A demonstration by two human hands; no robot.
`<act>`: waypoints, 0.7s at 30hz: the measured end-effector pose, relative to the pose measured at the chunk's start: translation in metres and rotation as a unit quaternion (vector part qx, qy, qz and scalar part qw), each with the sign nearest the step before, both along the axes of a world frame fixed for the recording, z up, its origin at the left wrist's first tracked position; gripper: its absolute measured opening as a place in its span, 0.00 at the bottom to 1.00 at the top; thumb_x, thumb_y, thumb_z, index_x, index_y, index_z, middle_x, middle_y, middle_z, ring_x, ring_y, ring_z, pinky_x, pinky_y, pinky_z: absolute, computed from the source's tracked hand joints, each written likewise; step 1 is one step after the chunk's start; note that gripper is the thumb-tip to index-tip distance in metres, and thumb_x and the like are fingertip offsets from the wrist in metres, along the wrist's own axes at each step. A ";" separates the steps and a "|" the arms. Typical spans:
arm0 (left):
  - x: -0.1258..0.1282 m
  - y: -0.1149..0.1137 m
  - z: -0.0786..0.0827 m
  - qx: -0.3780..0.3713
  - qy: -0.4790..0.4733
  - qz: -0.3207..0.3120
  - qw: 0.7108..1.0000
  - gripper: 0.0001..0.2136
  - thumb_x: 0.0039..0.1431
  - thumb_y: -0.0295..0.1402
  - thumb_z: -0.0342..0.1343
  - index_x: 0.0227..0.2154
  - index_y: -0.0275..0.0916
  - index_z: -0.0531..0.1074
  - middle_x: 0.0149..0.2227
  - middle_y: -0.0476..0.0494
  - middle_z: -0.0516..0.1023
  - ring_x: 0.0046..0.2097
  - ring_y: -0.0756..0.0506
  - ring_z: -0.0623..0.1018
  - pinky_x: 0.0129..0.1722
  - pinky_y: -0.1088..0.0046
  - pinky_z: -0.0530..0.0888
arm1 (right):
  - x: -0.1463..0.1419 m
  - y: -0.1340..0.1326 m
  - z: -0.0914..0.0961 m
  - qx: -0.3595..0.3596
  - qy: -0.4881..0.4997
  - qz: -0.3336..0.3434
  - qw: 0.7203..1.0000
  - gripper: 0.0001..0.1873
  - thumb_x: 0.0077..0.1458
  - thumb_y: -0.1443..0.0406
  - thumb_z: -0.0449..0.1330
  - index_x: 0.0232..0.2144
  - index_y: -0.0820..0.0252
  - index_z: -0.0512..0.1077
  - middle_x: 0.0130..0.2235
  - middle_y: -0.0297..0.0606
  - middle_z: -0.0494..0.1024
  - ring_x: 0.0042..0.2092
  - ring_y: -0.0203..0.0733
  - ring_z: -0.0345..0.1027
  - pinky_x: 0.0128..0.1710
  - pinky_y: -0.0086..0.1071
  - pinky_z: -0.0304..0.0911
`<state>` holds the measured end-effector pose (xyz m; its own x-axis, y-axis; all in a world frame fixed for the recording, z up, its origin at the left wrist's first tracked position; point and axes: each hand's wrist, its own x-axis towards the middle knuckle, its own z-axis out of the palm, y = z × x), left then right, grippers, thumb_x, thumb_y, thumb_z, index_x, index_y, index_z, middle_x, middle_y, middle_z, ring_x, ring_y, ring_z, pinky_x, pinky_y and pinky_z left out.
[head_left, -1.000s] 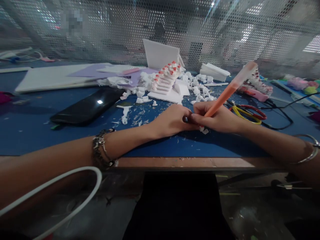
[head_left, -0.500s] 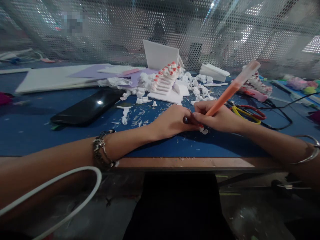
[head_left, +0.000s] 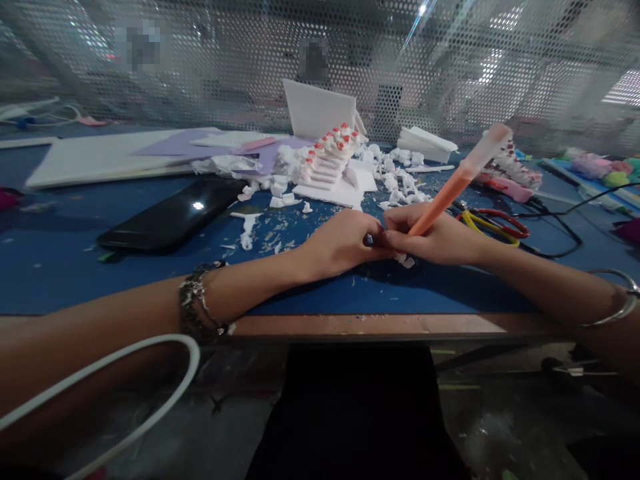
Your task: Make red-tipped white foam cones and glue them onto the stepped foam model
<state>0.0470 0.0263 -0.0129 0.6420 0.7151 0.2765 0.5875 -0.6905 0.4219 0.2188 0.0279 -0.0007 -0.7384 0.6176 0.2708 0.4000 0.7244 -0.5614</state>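
My right hand (head_left: 434, 237) grips an orange marker pen (head_left: 457, 179) that slants up to the right, its tip hidden down between my fingers. My left hand (head_left: 343, 240) is closed and pressed against the right one, pinching something small that I cannot make out. Small white bits (head_left: 406, 261) lie on the blue table (head_left: 60, 260) just under my right hand. Behind my hands stands a white foam staircase model (head_left: 327, 170) with small red-topped pieces on its steps.
A black phone (head_left: 173, 217) lies left of centre. White foam scraps (head_left: 400, 183) and white and purple sheets (head_left: 115, 153) cover the back. Red and yellow handled scissors (head_left: 493, 225) and black cables (head_left: 565, 227) lie at the right. A perforated metal screen (head_left: 225, 60) closes the far side.
The pen's upper end has wobbled slightly, right then back left. Both hands stay pressed together in the same spot.
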 end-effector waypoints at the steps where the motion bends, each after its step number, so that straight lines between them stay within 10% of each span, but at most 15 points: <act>1: 0.000 0.000 0.000 0.000 -0.001 -0.003 1.000 0.12 0.51 0.38 0.56 0.22 0.33 0.75 0.23 0.48 0.74 0.25 0.51 0.70 0.25 0.78 0.61 | 0.000 0.000 0.000 0.007 0.001 -0.001 1.000 0.12 0.51 0.71 0.53 0.19 0.62 0.56 0.20 0.26 0.55 0.23 0.27 0.49 0.23 0.24 0.48; 21: 0.000 -0.001 0.001 -0.004 0.001 -0.008 1.000 0.07 0.50 0.33 0.56 0.25 0.34 0.75 0.24 0.48 0.75 0.27 0.51 0.71 0.28 0.78 0.63 | 0.005 0.001 0.003 0.043 -0.028 0.053 0.997 0.10 0.50 0.71 0.51 0.19 0.61 0.57 0.20 0.26 0.56 0.23 0.27 0.50 0.23 0.23 0.47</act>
